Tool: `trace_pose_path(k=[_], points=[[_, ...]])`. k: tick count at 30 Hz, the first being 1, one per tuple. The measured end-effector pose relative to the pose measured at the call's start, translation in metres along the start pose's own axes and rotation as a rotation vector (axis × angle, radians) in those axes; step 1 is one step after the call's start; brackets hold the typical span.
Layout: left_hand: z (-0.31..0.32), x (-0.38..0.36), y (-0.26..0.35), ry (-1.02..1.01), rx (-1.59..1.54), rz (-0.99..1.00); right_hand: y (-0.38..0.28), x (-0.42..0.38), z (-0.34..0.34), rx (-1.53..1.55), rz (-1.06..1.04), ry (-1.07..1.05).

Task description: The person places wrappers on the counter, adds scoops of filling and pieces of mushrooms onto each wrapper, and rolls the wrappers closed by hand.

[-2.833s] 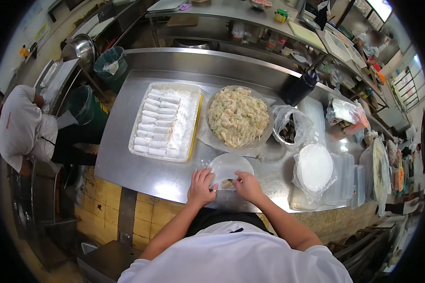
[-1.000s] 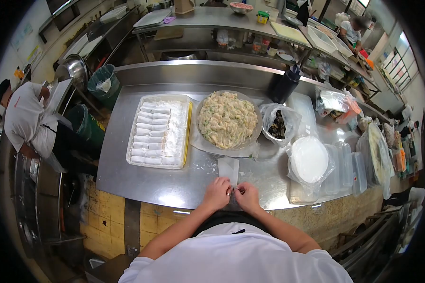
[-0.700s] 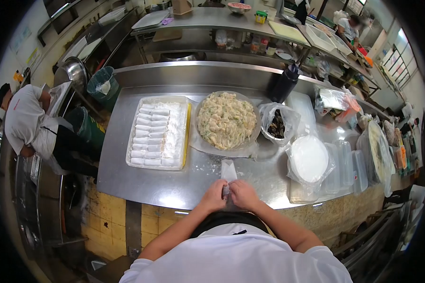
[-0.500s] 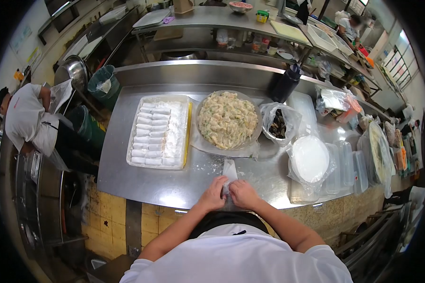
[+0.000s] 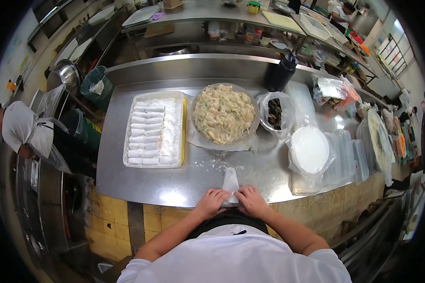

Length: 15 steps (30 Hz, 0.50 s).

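Observation:
A white wrapper [image 5: 231,181], narrowing toward its far end, lies on the steel table at the front edge. My left hand [image 5: 212,203] holds its near left side with curled fingers, and my right hand [image 5: 251,202] grips the near right side. Beyond the hands, a round tray of pale chunky filling [image 5: 223,113] rests on a sheet. To its left stands a white tray [image 5: 181,137] with several white rolls [image 5: 146,133] in rows and white powder. A bag of dark pieces [image 5: 275,113] sits right of the filling.
A round white stack [image 5: 309,150] in plastic and clear lids [image 5: 345,153] lie at the right. A dark bottle [image 5: 282,73] stands at the back. One person [image 5: 26,127] bends over at the far left; another person [image 5: 341,16] is at the back right.
Both hands have moved slightly down toward the table edge with the wrapper, and more of its far part shows. The person at the left has shifted lower in view.

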<state>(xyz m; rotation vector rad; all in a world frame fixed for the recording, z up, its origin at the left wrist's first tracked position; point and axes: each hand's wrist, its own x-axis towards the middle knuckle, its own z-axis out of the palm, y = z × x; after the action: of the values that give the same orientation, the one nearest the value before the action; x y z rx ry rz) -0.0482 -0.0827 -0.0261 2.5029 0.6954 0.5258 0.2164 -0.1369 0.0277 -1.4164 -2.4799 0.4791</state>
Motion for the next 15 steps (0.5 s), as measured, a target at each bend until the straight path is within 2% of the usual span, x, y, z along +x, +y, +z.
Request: trace_pose_path(k=[2,8,15], points=[[0.010,-0.005,0.001,0.051,0.006,0.013,0.001,-0.007,0.018,0.003,-0.002,0.014],[0.019,-0.004,-0.001,0.227,-0.066,0.036,-0.012,-0.012,0.016,0.034,0.042,0.089],[0.015,0.009,0.000,0.252,-0.096,-0.042,-0.008,0.000,0.022,0.115,0.158,0.129]])
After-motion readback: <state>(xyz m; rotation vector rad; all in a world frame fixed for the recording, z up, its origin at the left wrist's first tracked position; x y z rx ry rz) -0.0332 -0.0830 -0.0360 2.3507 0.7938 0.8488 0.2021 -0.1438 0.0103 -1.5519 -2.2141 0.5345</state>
